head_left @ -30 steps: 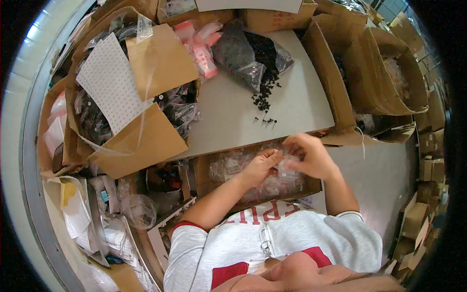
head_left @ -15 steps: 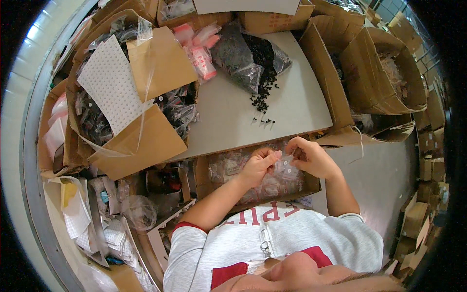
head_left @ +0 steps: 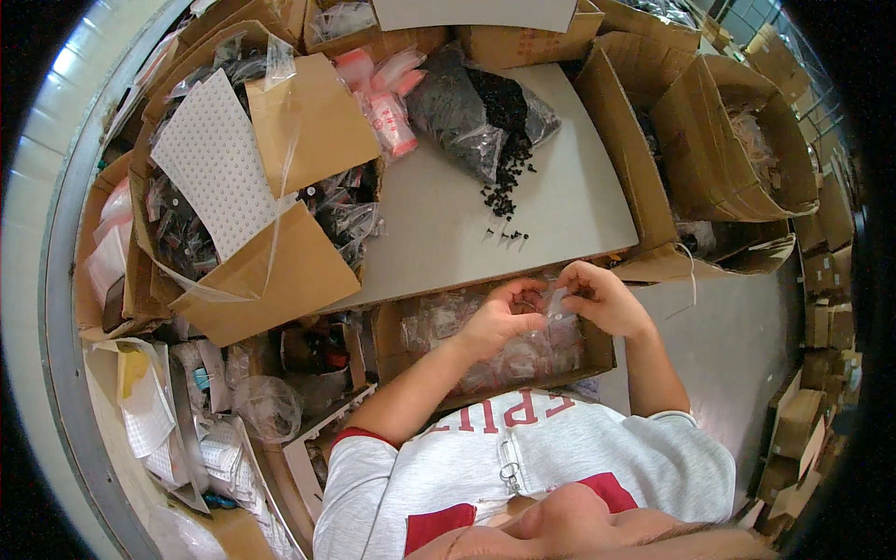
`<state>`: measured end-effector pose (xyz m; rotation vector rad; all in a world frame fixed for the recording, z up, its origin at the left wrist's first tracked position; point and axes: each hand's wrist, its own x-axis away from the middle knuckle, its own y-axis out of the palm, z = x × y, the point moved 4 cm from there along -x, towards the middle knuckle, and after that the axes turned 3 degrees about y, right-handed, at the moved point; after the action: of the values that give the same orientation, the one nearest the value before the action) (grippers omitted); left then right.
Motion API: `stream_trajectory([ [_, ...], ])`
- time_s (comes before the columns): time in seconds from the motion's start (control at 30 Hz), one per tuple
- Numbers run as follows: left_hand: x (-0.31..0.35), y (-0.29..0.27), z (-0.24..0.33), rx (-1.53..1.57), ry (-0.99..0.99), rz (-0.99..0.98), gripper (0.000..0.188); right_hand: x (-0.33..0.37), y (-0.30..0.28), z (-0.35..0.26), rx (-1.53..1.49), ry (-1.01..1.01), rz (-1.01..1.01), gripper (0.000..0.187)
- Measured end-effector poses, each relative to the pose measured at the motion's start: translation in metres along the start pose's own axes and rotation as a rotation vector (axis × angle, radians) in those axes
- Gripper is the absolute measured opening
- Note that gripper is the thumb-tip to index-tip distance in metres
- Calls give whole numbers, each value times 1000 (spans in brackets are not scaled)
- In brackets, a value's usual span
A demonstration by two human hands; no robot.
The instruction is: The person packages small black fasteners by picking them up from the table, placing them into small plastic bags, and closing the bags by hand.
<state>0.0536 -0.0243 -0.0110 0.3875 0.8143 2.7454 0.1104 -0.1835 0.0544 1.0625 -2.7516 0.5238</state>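
My right hand (head_left: 607,301) pinches a small clear plastic bag (head_left: 557,306) between thumb and fingers. A small white round spot shows in the bag, too small to make out. Just left of it, my left hand (head_left: 504,320) is open, thumb and curled fingers apart, with nothing visible between them. Both hands are over a cardboard box (head_left: 385,338) of many small clear bags (head_left: 523,359). That box sits between my body and the table's near edge.
On the pale table (head_left: 420,224) lies a large bag (head_left: 457,103) spilling small black screw-like parts (head_left: 504,191). Pink-and-white bags (head_left: 387,112) lie beside it. A full cardboard box (head_left: 271,280) stands left under a dotted white sheet (head_left: 215,154). More boxes (head_left: 719,140) stand right.
My left thumb and fingers have parted from their pinch near the bag. The small bag has turned more edge-on in my right hand, which has shifted only slightly.
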Motion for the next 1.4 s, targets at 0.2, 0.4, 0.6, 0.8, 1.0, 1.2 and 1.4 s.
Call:
stream_trajectory([
  [0.2,-2,-8,-9,-64,-148,-157,41,4,-11,-6,47,21,156,24],
  [0.4,1,-9,-8,233,-90,-161,42,7,1,-17,183,-59,65,32],
  [0.6,-1,-3,2,-5,124,-113,39,3,25,8,43,-110,76,21],
  [0.8,4,3,13,-218,166,-7,26,3,23,-7,142,105,89,25],
  [1.0,4,3,11,-710,351,-50,17,5,14,-12,111,-16,177,21],
  [1.2,8,9,21,-665,286,8,13,-3,14,-28,225,-36,184,15],
  [1.4,8,11,19,-632,275,-28,13,-36,10,-61,564,-423,433,17],
])
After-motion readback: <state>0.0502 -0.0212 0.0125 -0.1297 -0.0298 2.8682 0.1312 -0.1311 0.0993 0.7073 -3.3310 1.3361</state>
